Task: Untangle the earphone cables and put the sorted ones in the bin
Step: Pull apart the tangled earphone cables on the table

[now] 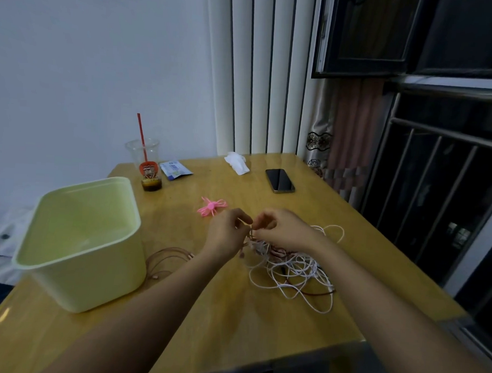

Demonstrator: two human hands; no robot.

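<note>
The pale green bin (98,267) stands open on the wooden counter (260,327), with nothing visible inside it. To the right of the bin, both hands meet over the tangle of earphone cables (294,271), a heap of mostly white loops with some darker reddish strands mixed in, lying on the counter. The left hand (227,232), the nearer one to the bin, has its fingers curled and pinches a thin strand at the top of the tangle; the right hand (283,231), just beyond it, is curled the same way and nips the cable between thumb and fingertips, the two hands almost touching. A separate pinkish-tan cable (165,263) lies in loose loops just beside the bin's right wall. Behind the bin stand a plastic cup (147,167) with a red straw and a small blue packet (175,169); farther right of these are a pink spider-shaped toy (209,208), a crumpled tissue (237,163) and a dark phone (279,181).
</note>
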